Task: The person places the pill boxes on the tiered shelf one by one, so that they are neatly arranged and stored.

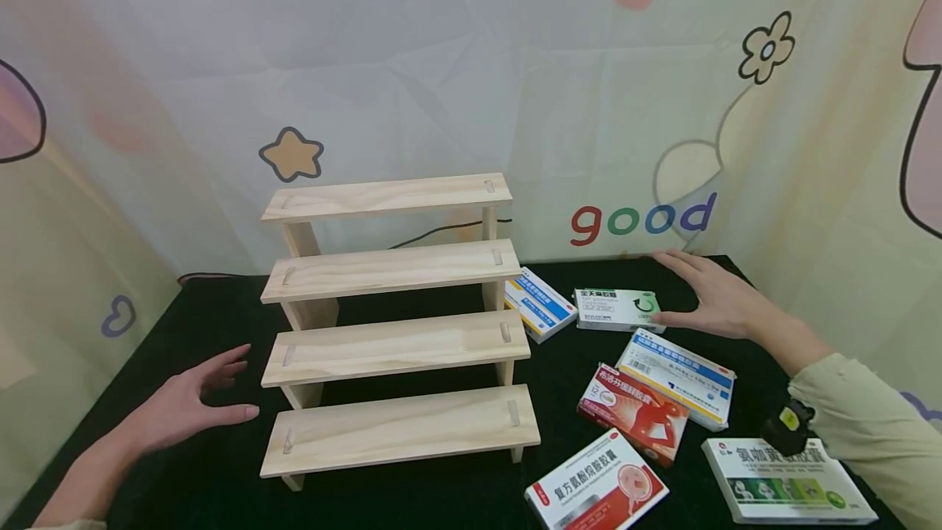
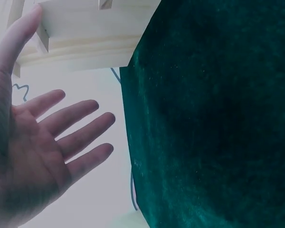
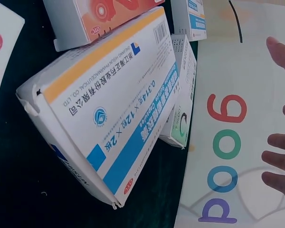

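Note:
My left hand [image 1: 177, 409] hovers left of a pale wooden four-step shelf [image 1: 401, 430], fingers spread and apart from it. In the left wrist view the palm of that hand [image 2: 38, 156] shows with nothing in it. Over the back right of the table, my right hand [image 1: 724, 301] reaches out with extended fingers. Its thumb is at the right end of a white and green medicine box [image 1: 614, 311]; whether they touch I cannot tell. Just in front of that box lies a blue and white medicine box with a yellow stripe [image 1: 680, 375].
Another blue-striped box [image 1: 540, 305] lies beside the shelf. A red box [image 1: 636, 411], a white and red box [image 1: 596, 481] and a larger white and green box [image 1: 791, 485] lie nearer the front. Black cloth [image 1: 221, 309] covers the table; a printed curtain [image 1: 471, 105] hangs behind.

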Demonstrator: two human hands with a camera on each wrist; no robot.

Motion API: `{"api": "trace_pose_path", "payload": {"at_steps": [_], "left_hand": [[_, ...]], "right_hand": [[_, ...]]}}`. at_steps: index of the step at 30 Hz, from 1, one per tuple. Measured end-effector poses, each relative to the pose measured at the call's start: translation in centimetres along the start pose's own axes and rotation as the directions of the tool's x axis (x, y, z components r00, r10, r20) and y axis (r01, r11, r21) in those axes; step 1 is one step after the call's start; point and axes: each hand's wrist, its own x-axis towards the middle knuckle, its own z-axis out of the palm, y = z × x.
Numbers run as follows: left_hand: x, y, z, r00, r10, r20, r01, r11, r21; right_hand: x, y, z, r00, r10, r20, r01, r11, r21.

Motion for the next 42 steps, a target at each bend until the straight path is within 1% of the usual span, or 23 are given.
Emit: {"api": "trace_pose_path", "payload": {"at_steps": [5,9,14,19,26,32,36,42], "left_hand": [[-0.3,0.3,0.3,0.999,0.000,0.037,0.001,0.999,-0.035],[-0.6,0.4,0.6,0.997,0.011,0.071,-0.006,0.997,-0.073],[-0.9,0.4,1.0,0.993,0.031,0.114,-0.014,0.990,-0.140],[-1.0,0.3,1.3,0.989,0.046,0.144,-0.018,0.982,-0.186],[-1.0,0.1,2.1,0.977,0.064,0.204,-0.011,0.969,-0.248],[-0.9,-0.2,2.6,0.963,0.114,0.245,-0.034,0.950,-0.311],[-0.7,-0.2,2.7,0.957,0.138,0.256,-0.045,0.940,-0.338],[-0.9,-0.3,2.8,0.950,0.159,0.270,-0.053,0.931,-0.362]], "right_hand": [[0.1,-0.3,0.3,1.000,-0.015,-0.008,0.015,1.000,0.004],[0.2,-0.5,0.7,1.000,-0.008,-0.003,0.008,1.000,0.017],[0.4,-0.7,1.1,1.000,0.006,-0.003,-0.005,1.000,0.025],[0.6,-0.7,1.5,1.000,0.010,-0.005,-0.010,0.999,0.031],[0.7,-0.7,2.3,1.000,-0.001,0.004,0.000,0.999,0.052],[0.9,-0.7,2.6,1.000,-0.004,-0.009,0.005,0.998,0.057],[1.0,-0.5,2.6,1.000,-0.007,-0.020,0.008,0.998,0.055],[1.3,-0.5,2.8,1.000,-0.015,-0.025,0.016,0.998,0.062]]}}
